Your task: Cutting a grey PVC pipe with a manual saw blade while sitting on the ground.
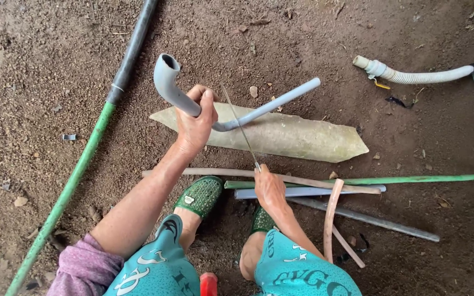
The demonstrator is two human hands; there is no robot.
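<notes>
Illumination is even, diffuse daylight of moderate brightness, with no single source direction evident; shadows are soft and short, the darkest patch lying on the soil (231,219) beneath the person's legs and under the stacked pipes (314,192). No glare or blown highlights appear, though the pale corrugated hose (423,75) at upper right reads as the brightest surface. Focus is sharp across the centre, with mild wide-angle stretching and slight softening toward the corners and the lower edge.

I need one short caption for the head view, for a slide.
Left hand grips a bent grey pipe over a stone slab; right hand holds a thin blade against it.
</notes>
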